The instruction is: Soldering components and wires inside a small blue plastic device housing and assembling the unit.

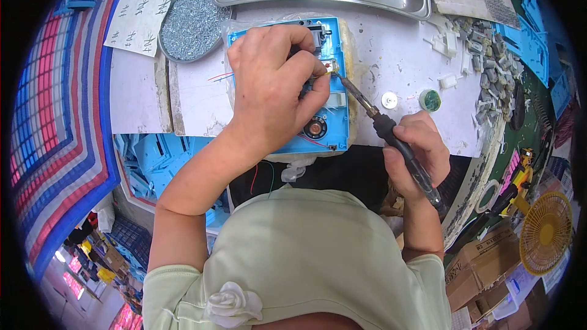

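A blue plastic housing (340, 113) lies on a padded, wrapped support on the table, with a small round speaker (315, 127) and other parts fitted inside. Over its left part rests my left hand (269, 79), thumb and fingertips pinched together beside a small component (330, 66); what they pinch is too small to make out. My right hand (419, 153) is wrapped around the dark handle of a soldering iron (391, 131). The iron's tip meets the work right by my left fingertips. Thin red and blue wires (221, 77) stick out left of the housing.
A round tray of small metal pieces (164, 40) stands at the far left, beside a divided steel tray (367, 9). Right of the housing sit a white round piece (389, 99) and a small green-filled pot (430, 100). Loose grey-white parts (489, 79) pile up along the right edge.
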The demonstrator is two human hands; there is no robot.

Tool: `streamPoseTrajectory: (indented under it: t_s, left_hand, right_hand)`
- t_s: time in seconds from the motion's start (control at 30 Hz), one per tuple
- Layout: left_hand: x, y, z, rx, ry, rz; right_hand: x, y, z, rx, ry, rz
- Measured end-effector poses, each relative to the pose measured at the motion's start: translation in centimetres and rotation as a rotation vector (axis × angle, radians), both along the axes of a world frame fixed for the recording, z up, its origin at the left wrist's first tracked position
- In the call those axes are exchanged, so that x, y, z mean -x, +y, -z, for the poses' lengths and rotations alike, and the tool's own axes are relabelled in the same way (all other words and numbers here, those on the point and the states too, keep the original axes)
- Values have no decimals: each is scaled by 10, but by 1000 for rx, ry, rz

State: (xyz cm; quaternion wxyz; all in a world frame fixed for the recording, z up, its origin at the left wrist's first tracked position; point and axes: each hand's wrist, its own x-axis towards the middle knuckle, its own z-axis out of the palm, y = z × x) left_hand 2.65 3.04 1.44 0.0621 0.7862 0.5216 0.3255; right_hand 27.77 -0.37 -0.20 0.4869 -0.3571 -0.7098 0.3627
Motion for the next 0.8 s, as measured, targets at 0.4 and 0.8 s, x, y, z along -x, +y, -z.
streamPoseTrajectory:
  t_s: [0.4, 0.8]
  left_hand:
    - [-1, 0, 0, -11, 9, -5]
    - [6, -3, -6, -85, 25, 26]
  right_hand:
    - [-6, -6, -2, 25, 27, 23]
    - [-11, -2, 2, -7, 51, 50]
